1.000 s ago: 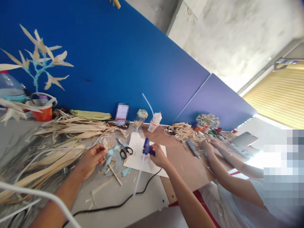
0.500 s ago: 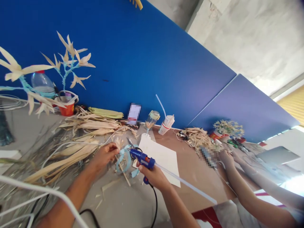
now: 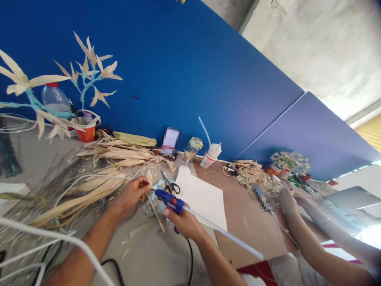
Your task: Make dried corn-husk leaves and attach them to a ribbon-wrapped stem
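My right hand [image 3: 187,225] is closed round the grip of a blue hot glue gun [image 3: 170,201], and a long clear glue stick [image 3: 228,235] juts from its back end. The nozzle points left and reaches the fingertips of my left hand [image 3: 133,195]. Those fingers are pinched together; what they hold is too small to make out. Pale dry husk pieces [image 3: 151,176] show just behind them. Under the nozzle lie a loop of light blue ribbon [image 3: 151,207] and a thin straw-like stick [image 3: 156,216]. Black-handled scissors [image 3: 172,187] lie open just beyond the gun.
Dried corn husks [image 3: 119,159] spread over the table at left, near husk flowers in a red cup [image 3: 87,133]. White paper [image 3: 205,198], a jar [image 3: 193,147] and a white cup [image 3: 210,155] are ahead. A co-worker's hands [image 3: 288,201] work at right. A white cable [image 3: 56,234] crosses the left foreground.
The glue gun has moved left and its nozzle now meets my left fingertips. The scissors behind it show more fully. My left hand keeps its pinch.
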Action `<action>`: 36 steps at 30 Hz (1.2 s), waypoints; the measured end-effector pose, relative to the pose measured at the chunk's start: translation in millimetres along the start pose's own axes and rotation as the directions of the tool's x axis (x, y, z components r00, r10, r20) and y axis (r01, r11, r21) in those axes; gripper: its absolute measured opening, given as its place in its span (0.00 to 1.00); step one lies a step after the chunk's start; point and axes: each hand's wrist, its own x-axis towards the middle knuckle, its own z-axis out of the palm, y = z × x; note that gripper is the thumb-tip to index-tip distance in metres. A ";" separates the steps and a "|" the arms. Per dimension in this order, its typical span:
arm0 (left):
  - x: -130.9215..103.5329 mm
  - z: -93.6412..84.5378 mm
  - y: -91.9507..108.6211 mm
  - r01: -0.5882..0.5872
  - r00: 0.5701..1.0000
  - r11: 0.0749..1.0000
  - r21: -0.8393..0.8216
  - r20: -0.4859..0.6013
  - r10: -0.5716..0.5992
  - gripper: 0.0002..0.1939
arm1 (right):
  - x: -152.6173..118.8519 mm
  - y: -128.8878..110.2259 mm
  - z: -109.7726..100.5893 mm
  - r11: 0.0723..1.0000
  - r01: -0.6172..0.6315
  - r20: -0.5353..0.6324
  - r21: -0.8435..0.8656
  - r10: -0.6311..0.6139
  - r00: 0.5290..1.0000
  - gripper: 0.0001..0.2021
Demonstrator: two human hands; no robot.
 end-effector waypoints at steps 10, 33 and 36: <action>2.0 -0.5 -2.6 -0.008 1.000 1.000 0.016 -0.008 0.008 0.12 | -4.3 1.8 -2.3 1.000 -0.006 -0.025 -0.021 0.006 1.000 0.15; 1.4 -2.0 -1.8 -0.016 0.999 0.999 0.043 -0.039 0.017 0.10 | 0.1 5.5 1.7 0.995 -0.025 -0.056 -0.093 0.020 0.998 0.15; 2.8 -1.7 -2.7 -0.030 0.999 0.998 0.060 -0.026 0.031 0.11 | -1.0 4.3 1.0 0.996 -0.017 -0.065 -0.082 0.012 0.998 0.16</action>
